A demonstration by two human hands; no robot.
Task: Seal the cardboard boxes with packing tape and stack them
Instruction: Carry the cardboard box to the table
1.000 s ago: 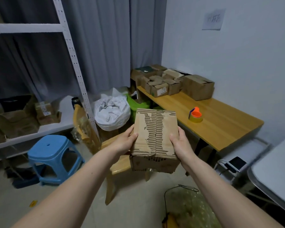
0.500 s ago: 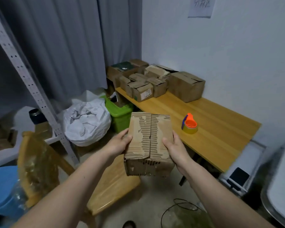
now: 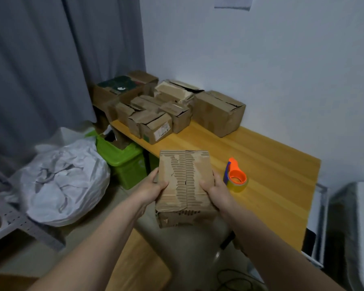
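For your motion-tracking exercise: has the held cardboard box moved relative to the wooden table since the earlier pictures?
Yes. The held box has come toward the wooden table; its far end now overlaps the table's near edge, beside the tape dispenser.

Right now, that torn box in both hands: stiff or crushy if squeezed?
Likely soft: the held box has its outer paper stripped, bare fluting showing. Probably light, since the left hand and right hand grip it only by the sides. Top seam looks untaped, so flaps may spring.

The held box (image 3: 185, 185) has moved nearer the table (image 3: 277, 175).
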